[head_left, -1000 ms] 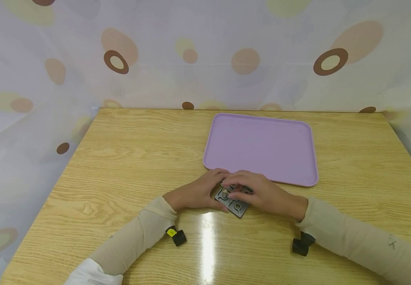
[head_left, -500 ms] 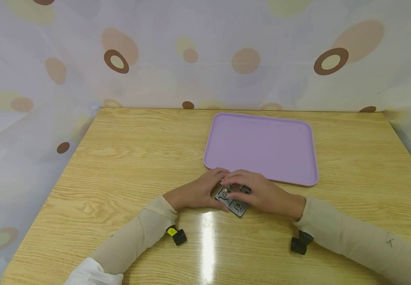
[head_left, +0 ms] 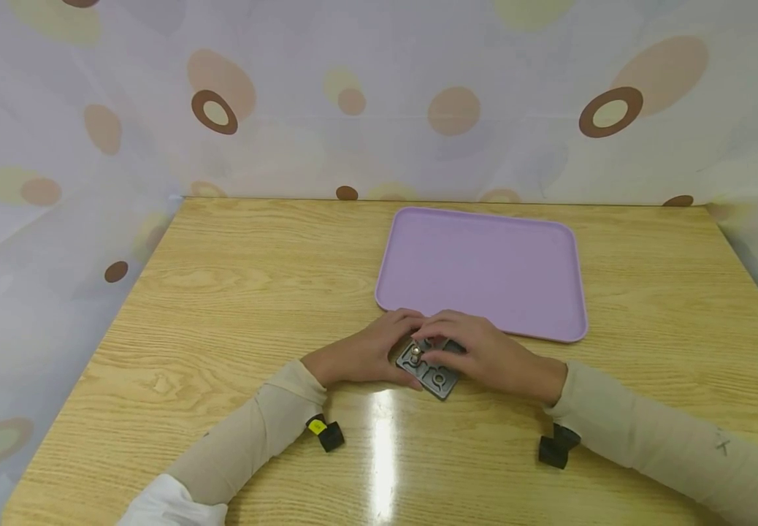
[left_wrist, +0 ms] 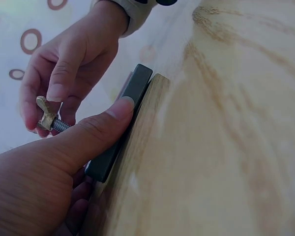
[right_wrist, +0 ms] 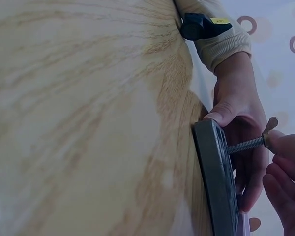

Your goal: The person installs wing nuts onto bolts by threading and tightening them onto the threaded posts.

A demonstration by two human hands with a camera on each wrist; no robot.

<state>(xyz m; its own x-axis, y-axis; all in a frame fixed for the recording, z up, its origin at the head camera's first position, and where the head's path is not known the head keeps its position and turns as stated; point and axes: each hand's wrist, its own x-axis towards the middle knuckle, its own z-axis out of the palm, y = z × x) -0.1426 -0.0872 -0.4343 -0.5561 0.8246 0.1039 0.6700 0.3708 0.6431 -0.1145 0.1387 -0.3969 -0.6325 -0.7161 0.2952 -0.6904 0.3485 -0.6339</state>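
A dark grey metal plate [head_left: 439,381] with raised ribs and round holes lies on the table in the head view. From its face rises a threaded bolt [right_wrist: 246,145], carrying a brass-coloured wing nut [right_wrist: 269,132] near its free end. My left hand [head_left: 369,354] grips the plate's edges, its thumb [left_wrist: 120,110] along the near side and its fingers around the far side. Above the plate, my right hand [head_left: 484,356] has thumb and fingertips at the wing nut, pinching it. Part of the plate is hidden under the right hand.
Just behind the hands lies a flat purple tray [head_left: 484,274] with a low rim. The wooden table [head_left: 254,292] ends at a patterned cloth backdrop [head_left: 385,95]. A small black camera [head_left: 329,436] is worn on the left wrist, another black camera [head_left: 555,447] on the right.
My right thumb and fingers have shifted slightly around the wing nut, and the right wrist has rocked a little left and back. The left hand and the plate have stayed in place.
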